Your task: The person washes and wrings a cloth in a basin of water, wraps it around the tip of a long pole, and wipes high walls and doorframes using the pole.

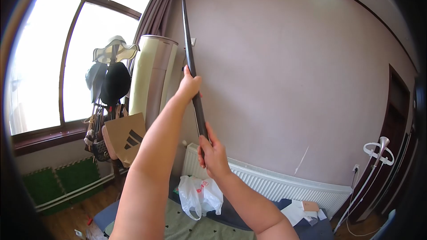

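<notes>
A long dark pole [187, 40] runs steeply upward, its far end near the top of the curtain [156, 6] in the corner. My left hand [190, 85] is wrapped round it at mid-length. Lower down, my right hand [213, 153] grips the same pole close to its near end. Both arms are stretched out in front of me. What the pole's far tip touches is too small to tell.
A stand with hats [116, 82] and bags, including a brown paper bag [126, 135], is left by the window. Below are a radiator [267, 175], a white plastic bag [200, 195] and a couch [187, 226]. A floor lamp [378, 153] stands right.
</notes>
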A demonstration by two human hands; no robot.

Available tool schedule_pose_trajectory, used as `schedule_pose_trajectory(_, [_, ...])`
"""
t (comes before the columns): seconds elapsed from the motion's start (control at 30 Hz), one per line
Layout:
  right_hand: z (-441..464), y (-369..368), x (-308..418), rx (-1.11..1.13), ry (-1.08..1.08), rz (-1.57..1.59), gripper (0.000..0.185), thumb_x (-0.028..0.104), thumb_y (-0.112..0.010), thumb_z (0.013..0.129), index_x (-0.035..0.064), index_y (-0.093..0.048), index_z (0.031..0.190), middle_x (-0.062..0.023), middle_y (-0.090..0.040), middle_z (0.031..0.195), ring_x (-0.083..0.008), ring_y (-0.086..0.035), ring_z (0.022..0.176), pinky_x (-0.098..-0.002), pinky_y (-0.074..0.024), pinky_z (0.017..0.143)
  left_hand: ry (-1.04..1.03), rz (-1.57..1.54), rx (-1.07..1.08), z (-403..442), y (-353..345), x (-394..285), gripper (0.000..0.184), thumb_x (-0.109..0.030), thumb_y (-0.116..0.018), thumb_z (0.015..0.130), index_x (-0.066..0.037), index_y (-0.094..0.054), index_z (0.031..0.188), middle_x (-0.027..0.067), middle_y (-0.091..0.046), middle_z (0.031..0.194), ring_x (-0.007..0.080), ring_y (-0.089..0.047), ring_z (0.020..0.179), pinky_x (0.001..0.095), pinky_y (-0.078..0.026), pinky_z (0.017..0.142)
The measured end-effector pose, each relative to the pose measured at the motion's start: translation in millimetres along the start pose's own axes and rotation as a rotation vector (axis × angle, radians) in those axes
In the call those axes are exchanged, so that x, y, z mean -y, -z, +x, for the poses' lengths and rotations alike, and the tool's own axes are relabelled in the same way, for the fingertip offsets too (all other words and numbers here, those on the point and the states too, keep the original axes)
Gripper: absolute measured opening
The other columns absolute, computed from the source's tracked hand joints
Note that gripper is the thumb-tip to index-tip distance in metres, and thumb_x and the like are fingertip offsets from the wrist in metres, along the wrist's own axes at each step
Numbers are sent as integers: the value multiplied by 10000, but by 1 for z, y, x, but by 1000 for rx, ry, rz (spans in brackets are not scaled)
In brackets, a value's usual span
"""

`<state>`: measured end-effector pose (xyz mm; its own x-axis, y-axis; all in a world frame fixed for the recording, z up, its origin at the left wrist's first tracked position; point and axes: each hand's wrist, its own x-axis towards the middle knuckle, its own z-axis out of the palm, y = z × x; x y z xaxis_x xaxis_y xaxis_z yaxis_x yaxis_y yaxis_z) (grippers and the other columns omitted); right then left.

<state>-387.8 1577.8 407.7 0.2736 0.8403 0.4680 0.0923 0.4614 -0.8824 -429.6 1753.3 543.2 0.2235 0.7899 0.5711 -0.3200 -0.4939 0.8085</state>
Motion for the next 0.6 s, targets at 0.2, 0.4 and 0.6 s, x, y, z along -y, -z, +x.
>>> schedule_pose_trajectory(0.2, [30,-5,3,30,4,51,552,193,-458,942,182,-230,1444,-12,-454,617,-84,-377,397,-235,-312,359,66,55,20,24,7,-10,818,-146,-492,789,-185,-23,1458,89,-454,752,195,-486,514,354,-483,445])
schedule_pose_trajectory(0.4, [23,4,6,96,-134,202,564,215,-445,953,243,-185,1452,-15,-434,599,-101,-383,407,-252,-316,378,-22,21,4,28,2,-4,800,-106,-489,780,-153,-56,1450,82,-466,746,187,-491,521,347,-483,451])
schedule_pose_trajectory(0.6, [-25,15,-24,46,-191,186,570,210,-459,948,192,-195,1453,-11,-429,606,-89,-371,392,-236,-292,353,36,140,-61,29,0,15,745,-153,-498,828,-93,-56,1425,136,-529,838,246,-551,523,372,-489,449])
